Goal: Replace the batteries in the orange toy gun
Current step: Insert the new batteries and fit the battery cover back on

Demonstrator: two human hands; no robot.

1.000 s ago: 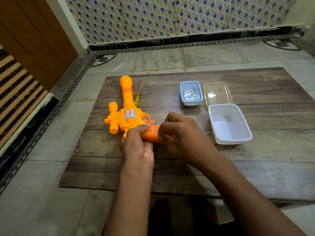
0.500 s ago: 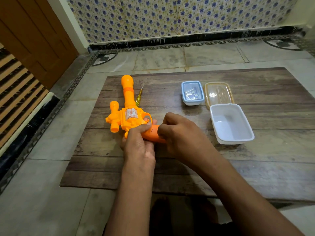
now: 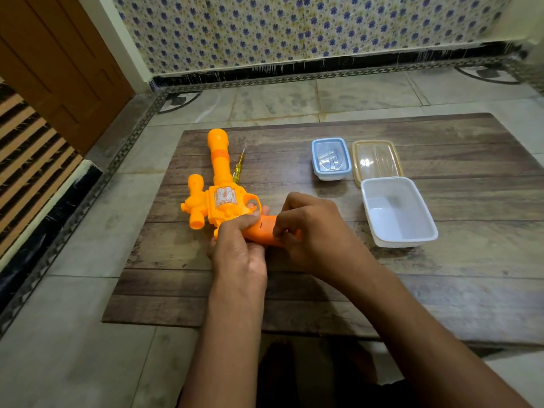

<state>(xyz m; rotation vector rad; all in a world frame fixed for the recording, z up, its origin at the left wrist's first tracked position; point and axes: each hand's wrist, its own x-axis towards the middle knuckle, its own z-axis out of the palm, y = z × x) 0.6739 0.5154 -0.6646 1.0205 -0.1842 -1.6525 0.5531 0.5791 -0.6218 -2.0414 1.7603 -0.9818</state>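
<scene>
Orange toy gun unmoved (both hands still gripping).

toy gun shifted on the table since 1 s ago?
No. The toy gun keeps its place against the screwdriver and the table planks; both hands still hold its grip. The small frame offset looks like head-camera motion.

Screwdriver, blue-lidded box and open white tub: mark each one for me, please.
screwdriver (image 3: 238,169), head view, on the yellow handle beside the gun's barrel.
blue-lidded box (image 3: 331,156), head view, on the clear lid's middle.
open white tub (image 3: 371,192), head view, on its left rim.
</scene>
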